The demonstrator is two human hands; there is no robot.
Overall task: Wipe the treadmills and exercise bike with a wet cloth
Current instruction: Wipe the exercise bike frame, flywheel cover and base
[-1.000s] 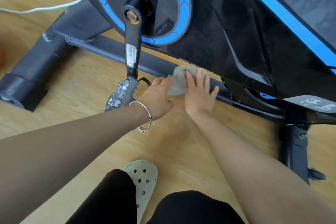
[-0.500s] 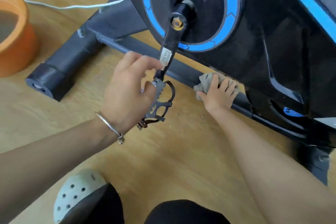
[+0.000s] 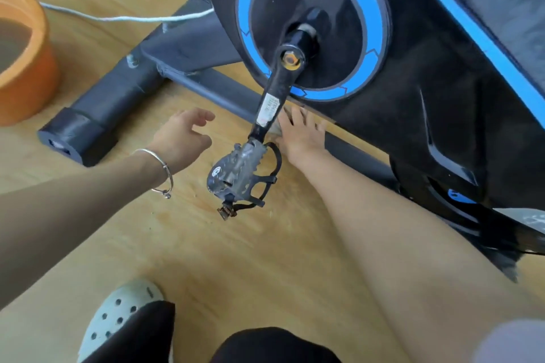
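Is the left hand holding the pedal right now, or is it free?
Free. The left hand hovers open beside the pedal, fingers loosely spread, a visible gap of floor between them.

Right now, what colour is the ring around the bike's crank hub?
Bright blue, segmented by thin dark lines, on the black exercise bike; the ring shows clearly in the head view.

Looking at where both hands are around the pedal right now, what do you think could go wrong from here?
1. The pedal hangs free beside the right hand, which presses the cloth on the frame bar behind the crank; a swing could strike the wrist.
2. The open left hand is not steadying the pedal.
3. The orange basin of water stands close by and might get knocked.
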